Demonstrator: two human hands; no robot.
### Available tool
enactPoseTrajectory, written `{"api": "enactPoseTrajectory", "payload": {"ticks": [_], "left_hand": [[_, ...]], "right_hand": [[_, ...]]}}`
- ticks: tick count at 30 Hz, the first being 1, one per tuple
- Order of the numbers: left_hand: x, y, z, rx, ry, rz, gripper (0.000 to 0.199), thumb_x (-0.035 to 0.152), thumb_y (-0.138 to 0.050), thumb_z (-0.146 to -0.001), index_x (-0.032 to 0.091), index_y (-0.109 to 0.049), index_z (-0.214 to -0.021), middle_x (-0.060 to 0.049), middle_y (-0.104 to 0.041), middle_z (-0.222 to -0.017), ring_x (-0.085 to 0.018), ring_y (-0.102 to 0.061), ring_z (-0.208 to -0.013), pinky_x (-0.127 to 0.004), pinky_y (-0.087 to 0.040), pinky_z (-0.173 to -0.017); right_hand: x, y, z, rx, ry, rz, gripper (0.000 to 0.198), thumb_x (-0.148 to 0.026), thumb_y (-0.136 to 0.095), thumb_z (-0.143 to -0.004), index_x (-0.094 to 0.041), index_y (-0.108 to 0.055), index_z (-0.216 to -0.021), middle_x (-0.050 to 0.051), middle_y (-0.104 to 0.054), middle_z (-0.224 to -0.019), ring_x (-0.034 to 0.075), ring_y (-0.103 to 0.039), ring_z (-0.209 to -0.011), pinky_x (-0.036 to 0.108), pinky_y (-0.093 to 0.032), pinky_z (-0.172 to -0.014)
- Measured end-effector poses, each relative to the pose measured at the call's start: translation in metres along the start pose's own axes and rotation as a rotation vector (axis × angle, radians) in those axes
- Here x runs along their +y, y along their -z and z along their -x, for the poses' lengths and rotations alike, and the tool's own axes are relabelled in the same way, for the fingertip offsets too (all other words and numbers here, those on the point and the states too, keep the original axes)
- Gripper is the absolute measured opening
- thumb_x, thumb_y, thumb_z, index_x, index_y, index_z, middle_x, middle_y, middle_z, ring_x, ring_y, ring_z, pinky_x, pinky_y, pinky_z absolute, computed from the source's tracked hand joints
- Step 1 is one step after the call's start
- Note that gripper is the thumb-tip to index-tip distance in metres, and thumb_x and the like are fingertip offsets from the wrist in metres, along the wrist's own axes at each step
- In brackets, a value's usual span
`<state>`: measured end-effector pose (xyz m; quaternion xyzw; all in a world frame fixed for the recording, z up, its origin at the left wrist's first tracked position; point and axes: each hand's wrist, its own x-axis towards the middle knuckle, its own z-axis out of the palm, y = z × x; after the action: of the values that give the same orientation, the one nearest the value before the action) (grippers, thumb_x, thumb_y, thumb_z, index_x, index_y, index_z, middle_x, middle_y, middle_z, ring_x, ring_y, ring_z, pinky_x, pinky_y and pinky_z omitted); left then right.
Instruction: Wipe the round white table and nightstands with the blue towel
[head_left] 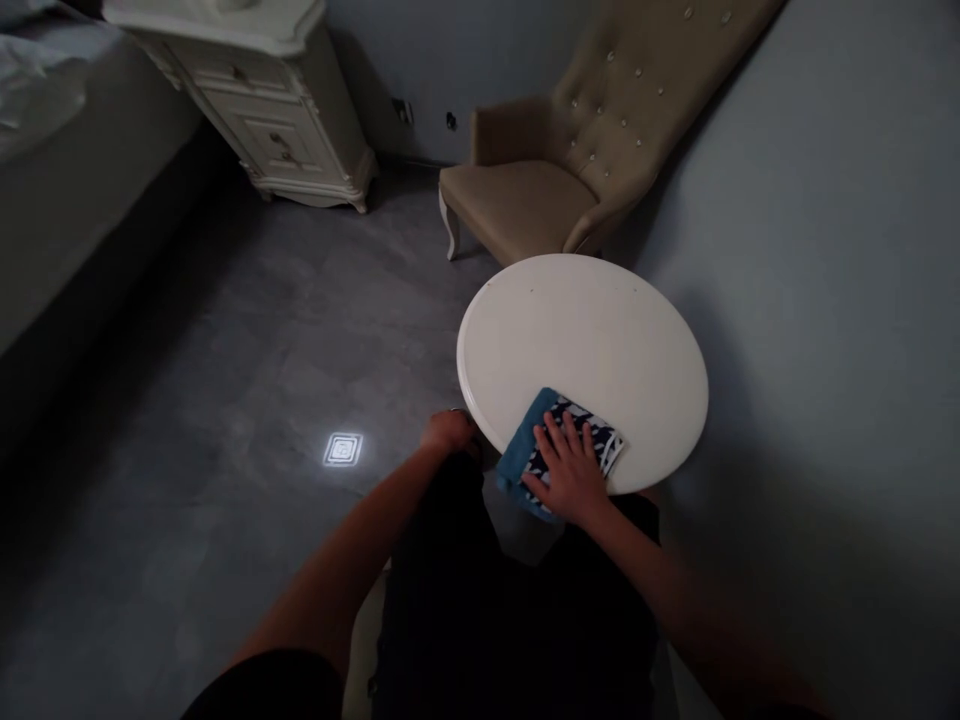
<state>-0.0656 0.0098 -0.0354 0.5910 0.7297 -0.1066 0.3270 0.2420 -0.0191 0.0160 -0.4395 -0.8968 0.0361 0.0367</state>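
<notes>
My right hand (571,472) lies flat with its fingers spread on a folded cloth. The cloth (525,440) is teal on one side and dark with a white pattern on the other. It rests on the near edge of a round white table (585,330), its teal part overhanging the rim. Beside the table's left rim, my left hand (450,432) is at my dark-clothed knee. Its fingers are mostly hidden, so I cannot make out their pose or anything in them.
Behind the table stands a tan armchair (517,205) with a button-tufted back. A white nightstand (262,120) is at the back left, near a bed (82,190). A grey wall (840,300) runs along the right. On the floor is a bright square patch (343,450).
</notes>
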Motion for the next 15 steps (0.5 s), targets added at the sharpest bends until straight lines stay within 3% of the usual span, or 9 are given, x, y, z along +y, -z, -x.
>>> {"api": "enactPoseTrajectory", "payload": {"ticks": [3, 6, 10, 15], "left_hand": [[0.001, -0.004, -0.005, -0.003, -0.003, -0.005, 0.062, 0.062, -0.04, -0.114, 0.024, -0.086, -0.132, -0.019, -0.082, -0.142, -0.038, -0.079, -0.128, -0.044, -0.062, -0.103], [-0.002, -0.006, -0.01, -0.011, -0.015, 0.009, 0.06, 0.063, -0.043, -0.113, 0.025, -0.087, -0.129, -0.021, -0.082, -0.139, -0.04, -0.079, -0.127, -0.046, -0.062, -0.102], [-0.006, -0.004, -0.012, -0.007, -0.03, 0.048, 0.063, 0.062, -0.044, -0.114, 0.019, -0.088, -0.125, -0.026, -0.083, -0.133, -0.041, -0.08, -0.122, -0.049, -0.061, -0.104], [-0.009, 0.006, -0.014, -0.038, -0.012, 0.07, 0.064, 0.062, -0.041, -0.114, 0.021, -0.088, -0.122, -0.023, -0.085, -0.127, -0.04, -0.082, -0.115, -0.047, -0.063, -0.098]], "right_hand": [[-0.002, 0.0, -0.001, -0.021, 0.025, 0.017, 0.115, -0.087, -0.05, -0.102, -0.044, 0.027, -0.176, -0.009, -0.013, -0.188, 0.038, -0.017, -0.178, 0.077, -0.03, -0.142], [0.012, 0.006, -0.04, -0.043, 0.035, 0.036, 0.106, -0.077, -0.051, -0.107, -0.034, 0.002, -0.188, 0.004, -0.016, -0.191, 0.044, -0.016, -0.179, 0.078, -0.022, -0.143], [0.045, 0.014, -0.137, -0.042, -0.06, 0.026, 0.091, -0.071, -0.048, -0.11, -0.023, -0.03, -0.187, 0.011, -0.022, -0.193, 0.049, -0.017, -0.179, 0.08, -0.015, -0.142], [0.106, 0.016, -0.284, 0.031, -0.244, 0.015, 0.092, -0.074, -0.037, -0.112, -0.016, -0.035, -0.184, 0.017, -0.025, -0.192, 0.051, -0.021, -0.176, 0.08, -0.014, -0.14]]}}
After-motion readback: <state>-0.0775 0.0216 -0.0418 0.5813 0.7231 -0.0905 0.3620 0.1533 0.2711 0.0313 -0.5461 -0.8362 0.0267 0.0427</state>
